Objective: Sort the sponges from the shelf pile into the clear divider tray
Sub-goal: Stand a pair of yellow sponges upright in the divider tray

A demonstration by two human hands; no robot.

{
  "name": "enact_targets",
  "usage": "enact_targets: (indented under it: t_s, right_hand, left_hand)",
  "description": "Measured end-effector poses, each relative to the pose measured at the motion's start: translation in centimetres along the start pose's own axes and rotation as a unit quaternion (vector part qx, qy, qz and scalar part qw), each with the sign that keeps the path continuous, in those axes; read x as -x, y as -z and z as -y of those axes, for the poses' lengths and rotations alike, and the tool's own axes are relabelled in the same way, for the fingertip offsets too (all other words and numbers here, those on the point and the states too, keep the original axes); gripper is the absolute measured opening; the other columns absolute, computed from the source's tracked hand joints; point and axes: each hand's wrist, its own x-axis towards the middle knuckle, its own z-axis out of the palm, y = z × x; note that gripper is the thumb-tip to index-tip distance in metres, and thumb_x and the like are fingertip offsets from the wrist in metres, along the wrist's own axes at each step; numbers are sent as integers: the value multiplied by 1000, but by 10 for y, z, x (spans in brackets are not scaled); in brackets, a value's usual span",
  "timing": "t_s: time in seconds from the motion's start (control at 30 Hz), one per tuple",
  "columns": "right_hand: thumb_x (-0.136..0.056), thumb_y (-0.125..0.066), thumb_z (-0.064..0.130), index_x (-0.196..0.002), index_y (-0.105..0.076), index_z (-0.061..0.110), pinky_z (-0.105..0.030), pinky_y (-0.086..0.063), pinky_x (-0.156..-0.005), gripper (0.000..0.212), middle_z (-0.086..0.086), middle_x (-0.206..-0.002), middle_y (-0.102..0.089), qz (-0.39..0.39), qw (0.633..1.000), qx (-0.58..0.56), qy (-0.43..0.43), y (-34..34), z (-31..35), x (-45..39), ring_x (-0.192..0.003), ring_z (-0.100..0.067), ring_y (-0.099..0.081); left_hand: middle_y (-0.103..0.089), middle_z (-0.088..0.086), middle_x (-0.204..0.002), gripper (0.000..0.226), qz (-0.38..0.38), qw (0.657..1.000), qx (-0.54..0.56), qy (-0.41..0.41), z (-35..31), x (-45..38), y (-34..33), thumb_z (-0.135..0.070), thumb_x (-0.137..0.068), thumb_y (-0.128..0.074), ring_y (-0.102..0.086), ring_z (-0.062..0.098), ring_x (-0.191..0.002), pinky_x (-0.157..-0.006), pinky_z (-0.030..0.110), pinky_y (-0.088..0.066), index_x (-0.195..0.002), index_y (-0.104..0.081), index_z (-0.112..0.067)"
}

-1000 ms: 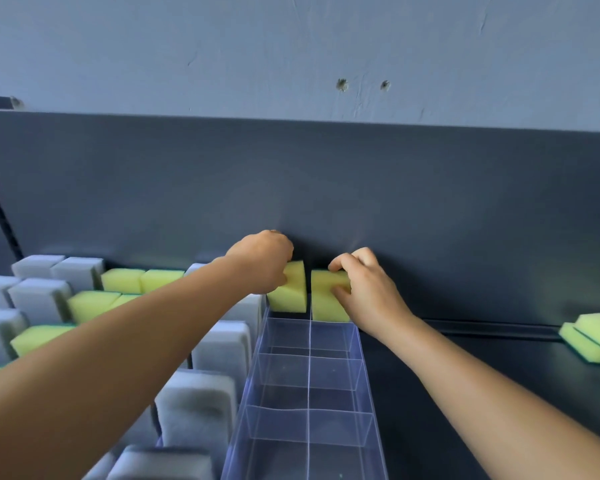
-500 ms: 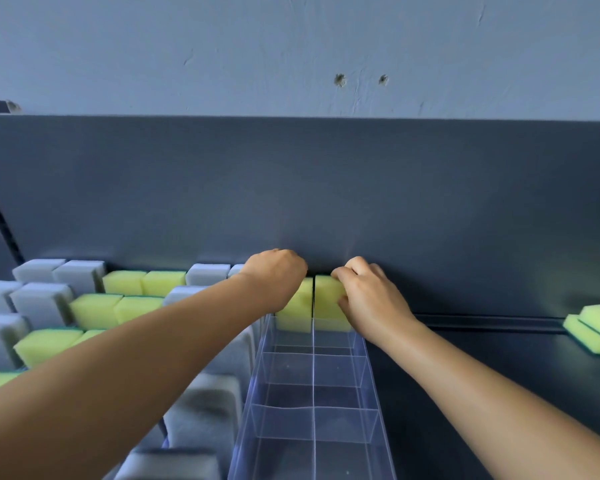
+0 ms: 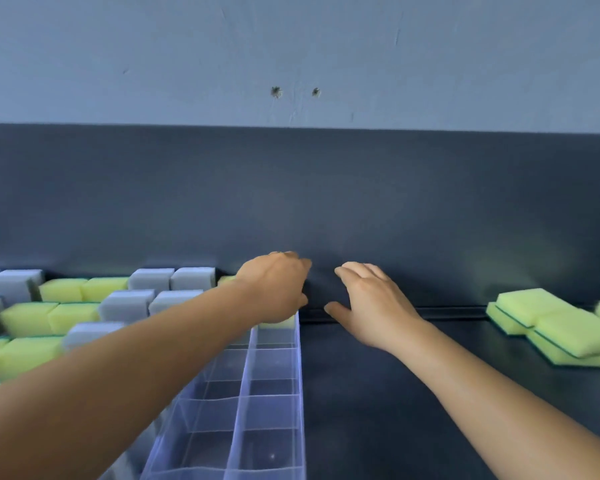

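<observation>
1. Left hand (image 3: 274,289) is over the far end of the clear plastic divider tray (image 3: 274,393), fingers curled down and hidden behind the knuckles; cannot tell whether they grip anything.
2. Right hand (image 3: 371,306) hangs just right of the tray, fingers (image 3: 354,271) apart, relaxed, holding nothing.
3. A sliver of yellow-green sponge (image 3: 278,323) shows in the tray's far right compartment, under the left hand.
4. Loose pile of yellow-green sponges (image 3: 561,327) lies on the dark shelf (image 3: 395,393), well right.
5. Rows of grey and yellow-green sponges (image 3: 94,306) stand left of the tray.

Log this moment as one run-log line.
left hand: over clear divider tray far end, on yellow sponge | right hand: open, empty, beside tray | sponge pile: right, untouched
</observation>
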Motion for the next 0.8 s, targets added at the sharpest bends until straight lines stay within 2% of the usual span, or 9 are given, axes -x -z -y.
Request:
enact_targets:
  t_s: [0.2, 0.33, 0.53, 0.67, 0.8]
  right_hand:
    - [-94, -46, 44, -142, -31, 14, -32, -19, -117, 59, 2, -152, -28, 23, 999, 20, -33, 22, -72, 37, -143, -18, -17]
    - [-94, -45, 45, -144, -30, 14, -31, -19, -116, 61, 1, -152, -28, 25, 998, 29, -58, 35, -123, 59, -143, -18, -19]
    - [-95, -44, 43, -144, -31, 14, -29, -19, -115, 59, 0, -152, -29, 24, 994, 28, -103, 49, -192, 85, -142, -19, -21]
    - [-94, -44, 41, -139, -38, 15, -31, -23, -113, 52, -1, -146, -36, 23, 989, 33, -142, 56, -230, 99, -137, -22, -28]
    - [-95, -42, 42, -140, -34, 15, -34, -25, -113, 53, -4, -148, -31, 39, 981, 41, -184, 58, -262, 111, -136, -25, -26]
  left_hand:
    - [-49, 3, -134, 49, 0, 999, 9, -45, -81, -19, -2, -37, -92, -50, -48, 24, -124, -96, 35, -41, -136, -42, -16]
    - [-49, 1, -135, 50, 5, 998, 38, -59, -135, -36, -6, -42, -93, -48, -47, 22, -124, -95, 33, -41, -136, -42, -17]
    - [-44, 0, -143, 54, 16, 994, 76, -78, -209, -64, -14, -46, -94, -44, -43, 22, -130, -103, 35, -38, -141, -36, -19]
    - [-39, 0, -147, 57, 24, 990, 94, -100, -252, -84, -19, -47, -96, -41, -39, 22, -134, -107, 35, -34, -146, -30, -22]
    - [-38, -2, -149, 55, 30, 989, 103, -104, -286, -106, -29, -48, -98, -32, -38, 21, -134, -108, 35, -31, -148, -27, -24]
